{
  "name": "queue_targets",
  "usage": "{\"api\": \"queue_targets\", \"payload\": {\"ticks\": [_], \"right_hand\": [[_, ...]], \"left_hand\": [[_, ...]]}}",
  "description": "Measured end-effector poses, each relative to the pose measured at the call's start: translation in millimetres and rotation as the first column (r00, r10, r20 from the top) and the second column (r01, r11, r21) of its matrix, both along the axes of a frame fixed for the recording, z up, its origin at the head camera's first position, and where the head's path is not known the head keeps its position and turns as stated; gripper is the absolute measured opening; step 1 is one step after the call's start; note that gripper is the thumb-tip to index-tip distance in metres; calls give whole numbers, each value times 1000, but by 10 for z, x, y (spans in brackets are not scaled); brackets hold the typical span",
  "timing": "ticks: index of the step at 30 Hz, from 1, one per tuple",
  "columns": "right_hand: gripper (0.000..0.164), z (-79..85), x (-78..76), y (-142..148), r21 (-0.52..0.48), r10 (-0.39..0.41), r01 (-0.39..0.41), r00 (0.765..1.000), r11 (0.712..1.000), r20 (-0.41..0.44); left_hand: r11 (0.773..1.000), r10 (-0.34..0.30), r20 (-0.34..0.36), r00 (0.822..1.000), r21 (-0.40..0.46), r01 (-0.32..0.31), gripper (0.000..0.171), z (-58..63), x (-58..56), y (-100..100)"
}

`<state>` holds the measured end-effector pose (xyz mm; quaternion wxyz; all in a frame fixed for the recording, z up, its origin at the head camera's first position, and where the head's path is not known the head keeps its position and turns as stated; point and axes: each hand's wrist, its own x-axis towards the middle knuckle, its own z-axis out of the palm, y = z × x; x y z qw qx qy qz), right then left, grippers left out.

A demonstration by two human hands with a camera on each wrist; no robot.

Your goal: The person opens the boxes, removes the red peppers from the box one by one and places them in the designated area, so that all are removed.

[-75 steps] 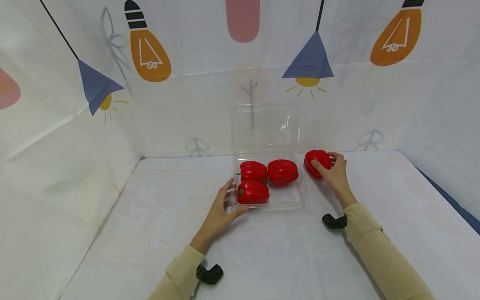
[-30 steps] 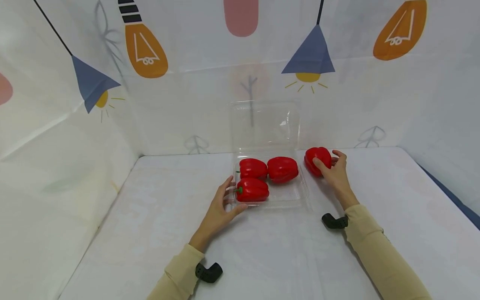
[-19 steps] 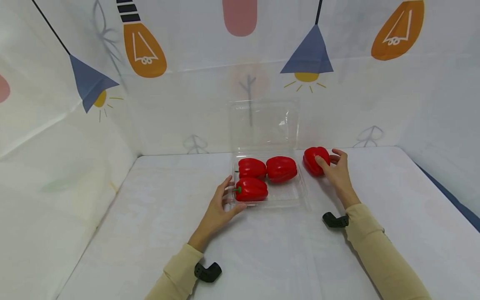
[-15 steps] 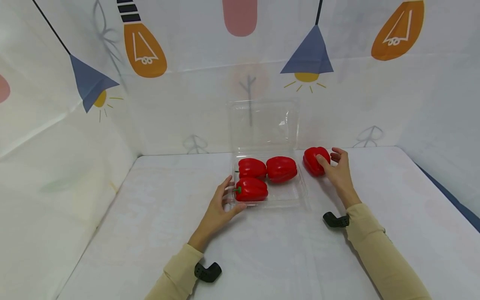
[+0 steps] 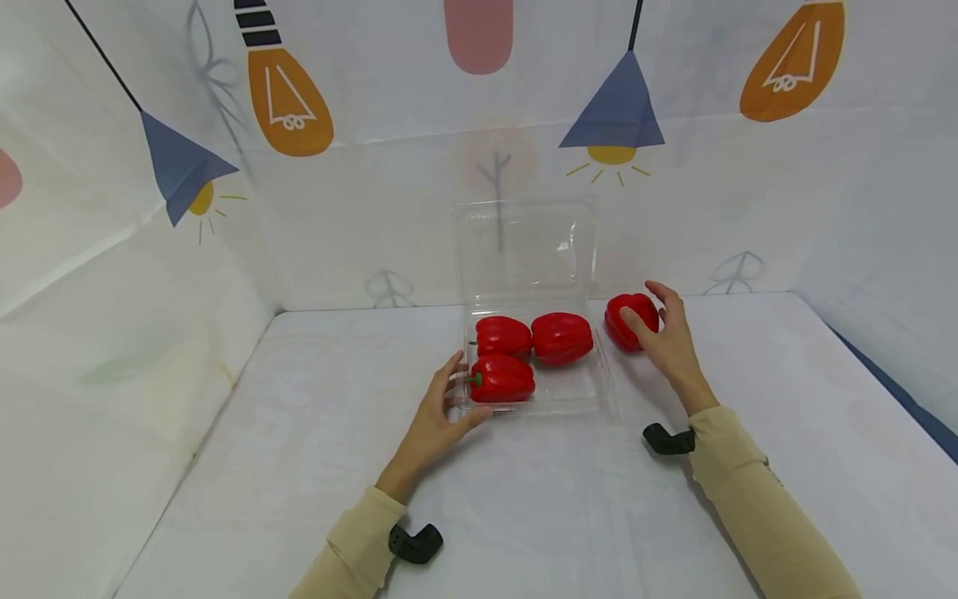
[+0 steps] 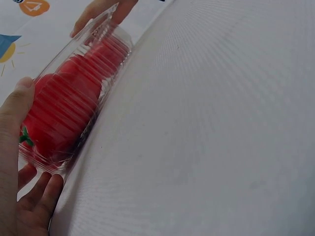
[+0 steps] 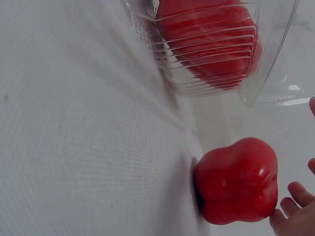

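Note:
A clear plastic clamshell box (image 5: pixel 576 403) stands with its lid raised, holding three red bell peppers: one at the back left (image 5: pixel 503 336), one at the back right (image 5: pixel 563 338), and a green-stemmed one in front (image 5: pixel 503 378). My left hand (image 5: pixel 434 424) holds the box's front left corner, thumb at the front and fingers along the left side. A fourth red bell pepper (image 7: pixel 238 182) sits on the table right of the box. Around its right side, my right hand (image 5: pixel 669 345) is spread, fingers raised off it; a fingertip looks close to or touching it.
White cloth covers the table (image 5: pixel 314 466). Behind it rises a printed white curtain (image 5: pixel 404 208), close to the raised lid (image 5: pixel 527 249). Each sleeve cuff carries a black wrist device, such as the right one (image 5: pixel 668 439).
My right hand has loosened from the fourth pepper; its fingers have straightened and lifted away. That pepper stays in place. My left hand keeps its hold on the box. The head view has shifted slightly.

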<state>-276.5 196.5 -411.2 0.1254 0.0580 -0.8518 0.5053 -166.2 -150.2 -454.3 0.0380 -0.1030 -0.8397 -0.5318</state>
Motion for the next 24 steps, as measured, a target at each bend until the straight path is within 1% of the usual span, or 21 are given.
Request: {"api": "queue_targets", "payload": {"ticks": [3,6,12,14,19,24], "right_hand": [[70,4,5,-11,9,24,-24,1000,1000,-15],[66,12,16,-18,20,25,-24,999,1000,-35],[62,69,48,-50,3,38,-38,995,999,-89],[62,103,64,-69,1,46,-46,994,999,-96],[62,178,116,-130,-3,82,-82,994,997,-78],[58,354,269,-252,-12,134,-136,987,991,-93]], "left_hand": [[1000,1,4,1000,-3,-1,89,-6,3,-1],[1000,0,11,1000,-1,0,89,-5,5,-1],[1000,2,14,1000,3,-2,89,5,10,0],[1000,4,14,1000,3,-4,89,6,11,0],[1000,5,15,1000,4,-5,89,5,9,0],[1000,4,13,1000,4,-4,90,1,3,2]]}}
